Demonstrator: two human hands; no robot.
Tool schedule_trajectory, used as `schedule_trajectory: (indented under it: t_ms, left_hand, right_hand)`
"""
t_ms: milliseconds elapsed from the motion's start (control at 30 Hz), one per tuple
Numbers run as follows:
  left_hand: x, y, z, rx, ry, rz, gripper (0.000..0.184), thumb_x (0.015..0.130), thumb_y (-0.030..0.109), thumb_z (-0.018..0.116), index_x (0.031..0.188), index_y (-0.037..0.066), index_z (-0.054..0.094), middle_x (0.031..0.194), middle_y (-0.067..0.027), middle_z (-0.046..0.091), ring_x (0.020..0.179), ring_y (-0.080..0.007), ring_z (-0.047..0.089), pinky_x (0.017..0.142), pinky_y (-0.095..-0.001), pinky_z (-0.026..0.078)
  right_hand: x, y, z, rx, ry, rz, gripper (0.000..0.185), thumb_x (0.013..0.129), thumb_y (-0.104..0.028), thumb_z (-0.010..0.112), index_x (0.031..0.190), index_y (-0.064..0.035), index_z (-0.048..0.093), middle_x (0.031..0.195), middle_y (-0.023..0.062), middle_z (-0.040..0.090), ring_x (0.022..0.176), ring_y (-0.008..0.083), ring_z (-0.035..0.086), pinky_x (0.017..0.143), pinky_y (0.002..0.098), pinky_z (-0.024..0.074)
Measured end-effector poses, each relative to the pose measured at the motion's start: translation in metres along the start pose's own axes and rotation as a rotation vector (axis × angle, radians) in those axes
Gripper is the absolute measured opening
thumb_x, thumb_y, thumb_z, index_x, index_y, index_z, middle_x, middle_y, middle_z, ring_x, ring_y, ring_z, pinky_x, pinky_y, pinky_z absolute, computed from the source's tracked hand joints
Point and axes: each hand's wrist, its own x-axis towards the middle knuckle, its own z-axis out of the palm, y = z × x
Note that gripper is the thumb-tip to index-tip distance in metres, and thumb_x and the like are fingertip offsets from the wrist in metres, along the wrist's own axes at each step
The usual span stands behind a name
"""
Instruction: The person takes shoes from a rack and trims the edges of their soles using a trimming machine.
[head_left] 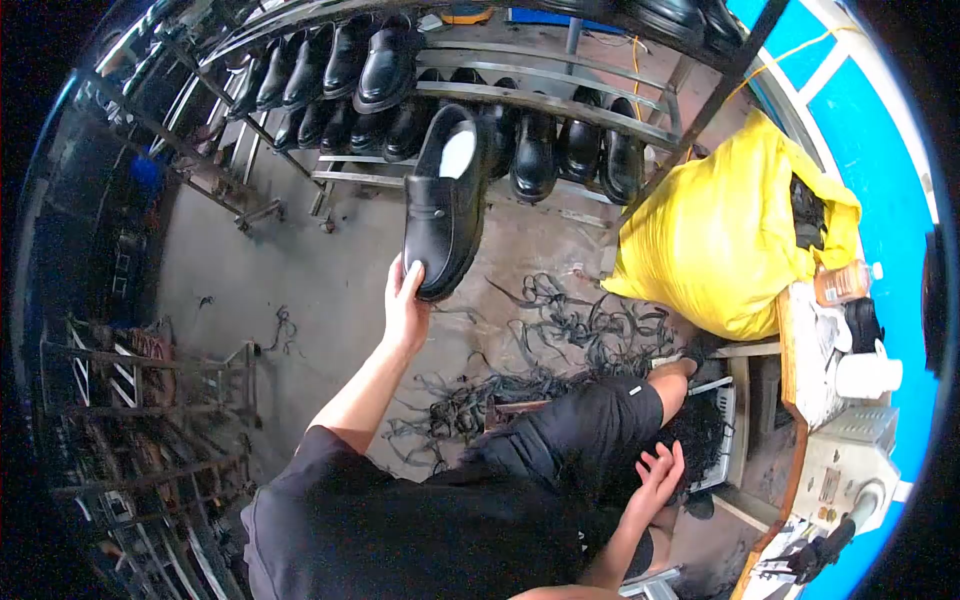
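A black leather shoe [440, 210] with a pale insole is held up at centre by my left hand [406, 305]. The thumb lies on its toe and the fingers go behind it. The heel end points up, toward the rack. My right hand [662, 475] is at the lower right, beside my leg, with fingers apart and nothing in it. Just beyond that hand is a crate [727, 420] of dark scraps.
Metal racks [560, 102] with rows of black shoes [535, 160] cross the top. Dark strips [560, 325] litter the floor. A yellow sack [710, 230] stands at right, by a bench [795, 400] with a white container [868, 375] and a machine [840, 470]. Another rack [150, 410] stands left.
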Motion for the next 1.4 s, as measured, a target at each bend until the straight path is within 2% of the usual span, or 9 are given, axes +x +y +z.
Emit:
schedule_trajectory:
  t_ms: [467,667,800,933,1133,1233,1333,1367,1400]
  left_hand:
    - [0.260,0.091,0.115,-0.081,0.086,-0.067,0.073,0.077,0.067,0.070,0.122,0.011,0.060,0.117,-0.0092,0.063,0.098,-0.0258,0.063,0.075,-0.0431,0.054]
    - [0.358,0.119,0.026,-0.229,0.231,0.094,0.060,0.073,0.035,0.084,0.114,-0.002,0.060,0.104,-0.0147,0.064,0.088,-0.0322,0.065,0.066,-0.0477,0.056]
    - [0.267,0.124,0.015,-0.264,0.213,0.130,0.045,0.078,0.025,0.078,0.113,0.002,0.060,0.103,-0.0116,0.063,0.085,-0.0271,0.065,0.062,-0.0417,0.056]
    - [0.048,0.094,0.039,0.052,-0.029,0.261,0.064,0.079,0.020,0.078,0.131,0.009,0.044,0.119,-0.0071,0.059,0.106,-0.0199,0.058,0.090,-0.0340,0.049]
    - [-0.174,-0.002,0.090,0.271,-0.596,-0.491,0.075,0.075,0.014,0.083,0.138,0.005,0.043,0.120,-0.0060,0.060,0.097,-0.0167,0.061,0.085,-0.0306,0.050]
    - [-0.243,-0.070,0.114,0.280,-0.995,-0.570,0.058,0.081,0.014,0.080,0.130,0.000,0.053,0.121,-0.0090,0.061,0.106,-0.0181,0.060,0.093,-0.0347,0.049]
    - [-0.243,-0.075,0.172,0.199,-1.340,-0.609,0.062,0.086,0.008,0.069,0.141,0.004,0.042,0.135,-0.0081,0.053,0.117,-0.0178,0.054,0.096,-0.0336,0.048]
    - [-0.243,-0.077,0.204,0.040,-1.341,-0.760,0.076,0.089,0.032,0.062,0.153,0.013,0.026,0.150,-0.0095,0.038,0.135,-0.0252,0.041,0.110,-0.0421,0.034]
    - [-0.249,-0.095,0.218,-0.192,-1.130,-0.990,0.068,0.094,0.049,0.052,0.151,0.017,0.032,0.139,-0.0113,0.050,0.119,-0.0244,0.053,0.097,-0.0437,0.046]
  right_hand:
    - [0.023,-0.007,0.040,-0.195,-0.164,-0.163,0.043,0.100,-0.011,0.051,0.140,-0.0002,0.042,0.119,0.0142,0.057,0.095,0.0203,0.061,0.085,0.0331,0.0516]
    - [0.012,-0.003,0.027,-0.179,-0.166,-0.099,0.042,0.101,-0.013,0.050,0.141,-0.0006,0.042,0.120,0.0152,0.058,0.096,0.0219,0.061,0.084,0.0340,0.0517]
    - [0.012,-0.008,0.027,-0.207,-0.161,-0.074,0.041,0.101,-0.013,0.049,0.140,-0.0011,0.043,0.117,0.0142,0.058,0.096,0.0215,0.062,0.083,0.0333,0.0519]
    - [0.008,-0.029,0.036,0.036,-0.249,-0.107,0.037,0.102,-0.013,0.048,0.137,-0.0019,0.045,0.115,0.0124,0.060,0.094,0.0190,0.062,0.082,0.0318,0.0517]
    - [-0.022,-0.063,0.041,0.485,-0.707,-0.130,0.084,0.089,-0.035,0.072,0.149,0.0010,0.025,0.135,0.0189,0.049,0.117,0.0295,0.056,0.088,0.0404,0.0535]
    - [-0.052,-0.042,-0.003,0.095,-0.376,-0.378,0.094,0.076,-0.019,0.082,0.148,0.0026,0.026,0.130,0.0167,0.053,0.118,0.0264,0.054,0.099,0.0395,0.0462]
    - [-0.100,-0.040,-0.067,0.241,-0.039,0.016,0.093,0.071,-0.011,0.077,0.148,0.0035,0.026,0.134,0.0178,0.050,0.120,0.0279,0.050,0.105,0.0408,0.0389]
    - [-0.108,-0.008,-0.097,0.182,-0.022,0.029,0.097,0.069,-0.017,0.080,0.148,0.0035,0.026,0.138,0.0201,0.047,0.125,0.0301,0.047,0.108,0.0411,0.0366]
    - [-0.129,0.016,-0.127,0.104,0.069,0.141,0.105,0.065,-0.026,0.085,0.147,0.0039,0.027,0.141,0.0217,0.045,0.128,0.0320,0.046,0.110,0.0406,0.0349]
